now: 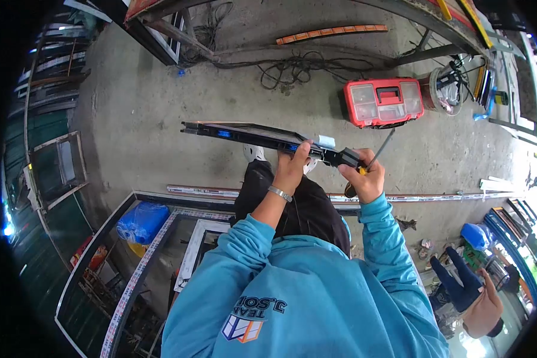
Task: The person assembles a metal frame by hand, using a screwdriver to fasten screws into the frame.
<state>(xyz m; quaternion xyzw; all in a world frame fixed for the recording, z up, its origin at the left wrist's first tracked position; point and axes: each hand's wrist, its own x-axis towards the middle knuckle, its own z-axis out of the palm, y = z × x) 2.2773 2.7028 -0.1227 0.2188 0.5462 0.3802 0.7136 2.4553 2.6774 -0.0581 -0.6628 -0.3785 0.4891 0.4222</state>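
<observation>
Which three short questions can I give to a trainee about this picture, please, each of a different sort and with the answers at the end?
1. True or false: the right hand holds the screwdriver.
2. Which thing stands beside the bucket?
A. a wheelbarrow
B. the red toolbox
C. an electric fan
3. The left hand grips the black frame. What is worn around this wrist?

Key:
1. True; its shaft sticks out past the fingers.
2. B
3. A silver-coloured metal band; whether it is a watch or a bracelet, I cannot tell.
</observation>
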